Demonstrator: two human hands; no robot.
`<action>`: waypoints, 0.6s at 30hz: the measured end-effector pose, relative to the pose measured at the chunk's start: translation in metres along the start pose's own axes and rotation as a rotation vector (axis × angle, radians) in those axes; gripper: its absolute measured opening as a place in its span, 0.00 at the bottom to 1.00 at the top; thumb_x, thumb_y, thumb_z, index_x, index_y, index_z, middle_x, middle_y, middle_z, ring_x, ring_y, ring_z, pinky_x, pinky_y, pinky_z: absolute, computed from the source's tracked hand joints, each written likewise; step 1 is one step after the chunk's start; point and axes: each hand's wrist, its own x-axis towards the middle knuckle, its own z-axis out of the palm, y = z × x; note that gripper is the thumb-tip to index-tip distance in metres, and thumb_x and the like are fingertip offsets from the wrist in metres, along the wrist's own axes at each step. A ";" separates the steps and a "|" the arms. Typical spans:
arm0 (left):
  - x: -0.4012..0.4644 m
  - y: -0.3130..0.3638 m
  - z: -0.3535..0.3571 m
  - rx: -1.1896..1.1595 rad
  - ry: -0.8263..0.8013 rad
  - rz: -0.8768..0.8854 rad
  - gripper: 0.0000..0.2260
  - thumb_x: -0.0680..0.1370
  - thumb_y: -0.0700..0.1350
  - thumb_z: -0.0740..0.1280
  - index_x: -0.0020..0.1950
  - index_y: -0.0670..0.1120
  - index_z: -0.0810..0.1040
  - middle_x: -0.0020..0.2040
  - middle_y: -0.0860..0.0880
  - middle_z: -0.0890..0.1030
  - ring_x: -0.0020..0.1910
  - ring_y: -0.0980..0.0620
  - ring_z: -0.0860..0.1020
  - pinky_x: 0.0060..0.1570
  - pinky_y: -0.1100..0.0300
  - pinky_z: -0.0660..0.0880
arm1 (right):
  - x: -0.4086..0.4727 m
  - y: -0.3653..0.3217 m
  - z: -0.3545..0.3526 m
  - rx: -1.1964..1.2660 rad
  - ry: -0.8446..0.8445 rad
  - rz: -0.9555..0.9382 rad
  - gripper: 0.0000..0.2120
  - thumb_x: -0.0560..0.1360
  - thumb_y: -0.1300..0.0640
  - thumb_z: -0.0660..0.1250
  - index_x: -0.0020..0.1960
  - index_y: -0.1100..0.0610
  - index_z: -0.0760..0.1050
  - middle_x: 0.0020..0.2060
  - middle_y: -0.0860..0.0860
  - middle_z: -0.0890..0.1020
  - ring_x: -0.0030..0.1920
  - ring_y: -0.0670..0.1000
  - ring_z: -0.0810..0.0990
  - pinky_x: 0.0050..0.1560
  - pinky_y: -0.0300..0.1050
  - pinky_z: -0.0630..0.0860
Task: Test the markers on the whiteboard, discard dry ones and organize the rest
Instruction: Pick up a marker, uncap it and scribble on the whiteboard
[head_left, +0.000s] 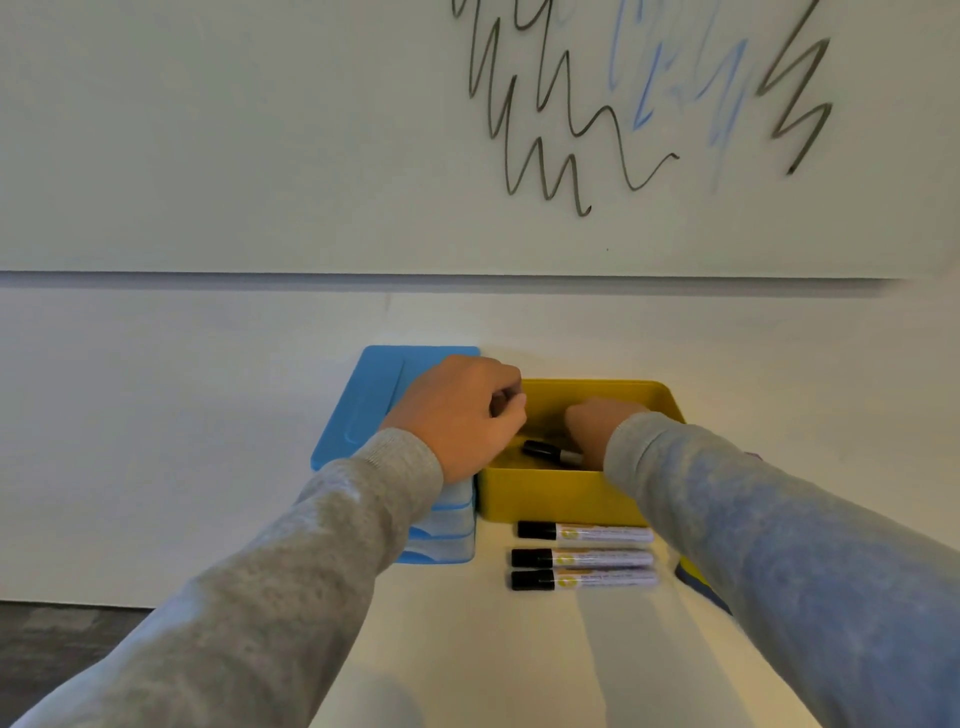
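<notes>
At the table's back edge, right hand reaches into the yellow rectangular box, grip hidden; left hand curls empty beside; three cylindrical markers lie in front.

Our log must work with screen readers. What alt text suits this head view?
Both hands reach into a yellow box: the right hand is at a black-capped marker inside, the left hand curled at its rim. Three capped markers lie in front; a scribbled whiteboard hangs above.

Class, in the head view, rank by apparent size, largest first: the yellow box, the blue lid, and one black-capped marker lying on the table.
1. Yellow box
2. Blue lid, partly hidden by the left hand, so its rank against the box is unsure
3. Black-capped marker, clearly smallest
</notes>
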 end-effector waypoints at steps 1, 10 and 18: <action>0.000 0.000 0.000 -0.001 -0.003 -0.003 0.08 0.80 0.50 0.63 0.43 0.51 0.79 0.37 0.55 0.79 0.37 0.55 0.78 0.42 0.51 0.80 | 0.001 0.001 0.001 0.016 0.005 0.006 0.08 0.79 0.56 0.67 0.43 0.52 0.71 0.36 0.48 0.73 0.42 0.53 0.77 0.47 0.47 0.79; 0.000 0.000 -0.001 -0.006 0.002 -0.006 0.09 0.80 0.48 0.63 0.43 0.50 0.79 0.36 0.54 0.78 0.36 0.54 0.77 0.42 0.51 0.80 | -0.013 0.015 -0.012 0.202 0.087 -0.045 0.05 0.77 0.52 0.67 0.50 0.53 0.78 0.46 0.52 0.81 0.46 0.55 0.81 0.49 0.49 0.80; 0.000 -0.003 0.002 0.002 0.085 0.087 0.06 0.78 0.52 0.66 0.51 0.53 0.79 0.46 0.57 0.75 0.46 0.58 0.75 0.46 0.54 0.78 | -0.037 0.025 -0.025 0.260 0.259 -0.161 0.04 0.73 0.53 0.70 0.45 0.49 0.74 0.40 0.48 0.77 0.42 0.53 0.78 0.45 0.51 0.79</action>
